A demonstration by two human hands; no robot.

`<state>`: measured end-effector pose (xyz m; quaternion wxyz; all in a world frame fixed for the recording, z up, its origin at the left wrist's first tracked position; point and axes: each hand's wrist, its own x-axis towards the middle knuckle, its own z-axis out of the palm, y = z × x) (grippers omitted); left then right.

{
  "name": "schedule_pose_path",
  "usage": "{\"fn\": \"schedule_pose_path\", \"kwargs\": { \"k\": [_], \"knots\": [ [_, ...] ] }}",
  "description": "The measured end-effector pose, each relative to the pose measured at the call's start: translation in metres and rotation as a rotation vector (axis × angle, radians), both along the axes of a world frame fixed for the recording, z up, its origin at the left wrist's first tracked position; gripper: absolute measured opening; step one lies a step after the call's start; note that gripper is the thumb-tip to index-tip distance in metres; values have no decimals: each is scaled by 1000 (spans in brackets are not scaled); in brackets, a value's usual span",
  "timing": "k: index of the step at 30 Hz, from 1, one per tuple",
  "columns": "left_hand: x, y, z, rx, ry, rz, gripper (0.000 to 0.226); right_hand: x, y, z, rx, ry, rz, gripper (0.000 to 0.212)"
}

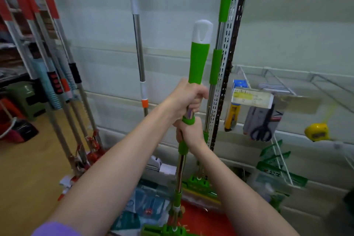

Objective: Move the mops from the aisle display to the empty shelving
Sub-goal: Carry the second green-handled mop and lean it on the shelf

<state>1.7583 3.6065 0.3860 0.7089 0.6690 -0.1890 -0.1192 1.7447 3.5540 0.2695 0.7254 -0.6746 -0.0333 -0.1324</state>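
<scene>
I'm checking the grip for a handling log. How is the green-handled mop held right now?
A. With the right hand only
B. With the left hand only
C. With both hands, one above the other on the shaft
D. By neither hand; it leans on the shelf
C: the left hand grips the green-handled mop just above the right hand, both curled round its shaft.

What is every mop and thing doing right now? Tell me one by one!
Green mop: upright, held in both hands.
Left hand: grips the handle, higher up.
Right hand: grips the handle, lower down.
Second green mop: standing against the shelf post.
Orange-and-white mop: standing against the back panel.
Red-handled mops: leaning in a bunch.
Scissors: packaged, hanging, blades closed.
</scene>
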Motion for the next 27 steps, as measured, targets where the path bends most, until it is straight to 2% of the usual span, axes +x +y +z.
{"fn": "schedule_pose_path", "kwargs": {
  "k": [6, 13, 15, 19, 27],
  "knots": [
    [20, -7, 17, 1, -26, -169, 46, 12, -4, 20, -4, -44, -155, 21],
    [24, -16, 38, 11, -46, -344, 57, 7, -7, 41, 17, -39, -343, 19],
    [25, -16, 44, 14, -56, -359, 58, 5, -6, 48, 7, -41, -373, 18],
    [27, -19, 55, 20, -56, -370, 53, 8, -8, 60, 28, -70, -419, 31],
    [34, -23, 90, -4, -73, -329, 47, 17, -16, 89, 51, -85, -370, 35]
  ]
}}
